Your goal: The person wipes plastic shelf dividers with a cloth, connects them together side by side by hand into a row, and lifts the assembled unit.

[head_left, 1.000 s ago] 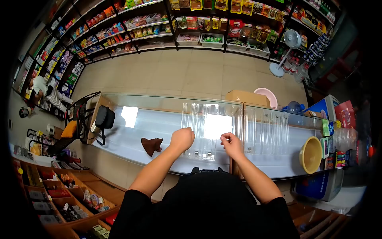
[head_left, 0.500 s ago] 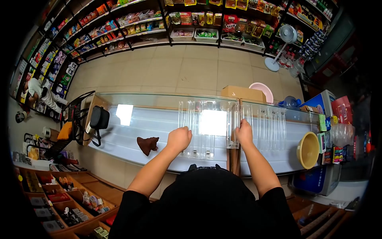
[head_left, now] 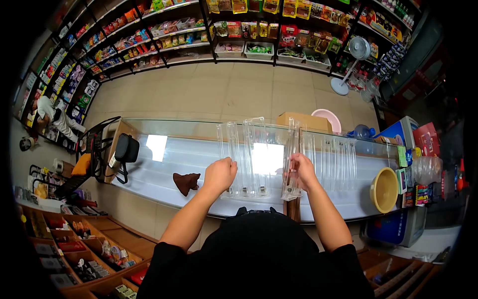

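My left hand (head_left: 220, 175) is closed at the left side of a group of long clear plastic trays (head_left: 247, 162) over the glass counter (head_left: 159, 180). Its fingertips are hidden, but it seems to grip the edge of the leftmost tray. My right hand (head_left: 304, 172) has its fingers and thumb closed on a separate narrow clear plastic tray (head_left: 290, 187), above the wooden joint of the counter. More clear trays (head_left: 338, 162) lie to the right of that hand. A crumpled brown cloth (head_left: 186, 183) rests on the counter left of my left hand.
A black bag (head_left: 125, 148) sits at the counter's left end, a yellow basin (head_left: 384, 190) at the right. Beyond the far edge are a cardboard box (head_left: 303, 121) and a pink basin (head_left: 327, 120). Another person (head_left: 56, 117) bends by the left shelves.
The narrow tray in my right hand has come nearer to me and tilted. The trays by my left hand have shifted slightly left and spread apart at their far ends.
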The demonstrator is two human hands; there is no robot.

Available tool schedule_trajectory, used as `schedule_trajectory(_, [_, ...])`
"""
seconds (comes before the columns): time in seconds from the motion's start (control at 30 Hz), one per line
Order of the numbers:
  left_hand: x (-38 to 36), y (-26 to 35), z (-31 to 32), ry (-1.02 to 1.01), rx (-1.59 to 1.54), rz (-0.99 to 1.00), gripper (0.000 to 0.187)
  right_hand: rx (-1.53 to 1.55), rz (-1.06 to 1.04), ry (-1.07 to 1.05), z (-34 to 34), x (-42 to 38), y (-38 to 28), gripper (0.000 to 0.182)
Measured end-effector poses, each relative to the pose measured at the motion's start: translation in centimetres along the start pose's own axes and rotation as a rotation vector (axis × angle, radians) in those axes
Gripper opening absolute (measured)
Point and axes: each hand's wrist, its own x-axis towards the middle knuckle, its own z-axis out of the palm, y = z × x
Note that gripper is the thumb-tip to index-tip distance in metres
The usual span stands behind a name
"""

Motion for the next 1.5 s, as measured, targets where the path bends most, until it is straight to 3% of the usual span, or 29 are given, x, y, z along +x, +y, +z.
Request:
schedule_trajectory(0.03, [-0.2,0.2,-0.4,0.022,-0.008,0.005,0.037,0.234,0.170,-0.024,1.5,-2.0,-2.3,0.016])
schedule_trajectory(0.1, [-0.5,0.5,-1.1,0.042,-0.012,0.009,0.037,0.238,0.201,-0.058,2.4,-3.5,-4.0,0.024])
schedule_trajectory(0.17, [-0.8,0.7,-1.9,0.064,0.026,0.022,0.035,0.091,0.117,-0.033,3.0,-4.5,-4.8,0.029])
schedule_trajectory(0.3, [-1.5,1.9,-3.8,0.076,0.031,0.005,0.035,0.222,0.122,-0.322,2.4,-5.2,-4.9,0.028])
schedule_trajectory(0.43, [-2.3,2.5,-4.3,0.093,0.032,0.003,0.035,0.132,0.025,-0.250,5.7,-7.9,-6.3,0.037])
schedule_trajectory(0.53, [-2.8,2.9,-4.7,0.111,0.048,0.016,0.034,-0.118,-0.097,-0.181,6.6,-8.2,-6.7,0.047])
schedule_trajectory(0.73, [-3.9,3.1,-5.1,0.166,0.055,0.065,0.034,0.006,0.008,-0.333,5.2,-7.4,-4.5,0.042])
schedule_trajectory(0.93, [-4.9,3.4,-5.3,0.155,0.049,0.092,0.035,0.096,0.081,-0.333,6.5,-9.7,-5.3,0.038])
schedule_trajectory(1.1, [-5.5,3.2,-5.9,0.157,0.010,0.111,0.037,0.097,0.035,-0.375,6.1,-9.6,-4.2,0.040])
schedule_trajectory(1.37, [-6.3,6.2,-13.4,0.129,0.009,0.172,0.052,0.141,-0.051,-0.472,6.1,-11.7,-5.7,0.040])
schedule_trajectory(1.43, [-5.8,7.6,-16.6,0.380,-0.022,0.347,0.048,0.135,-0.088,-0.535,6.3,-12.3,-6.5,0.042])
schedule_trajectory(1.5, [-4.1,9.9,-20.2,0.489,-0.075,0.479,0.039,0.145,-0.079,-0.563,6.5,-12.9,-7.0,0.043])
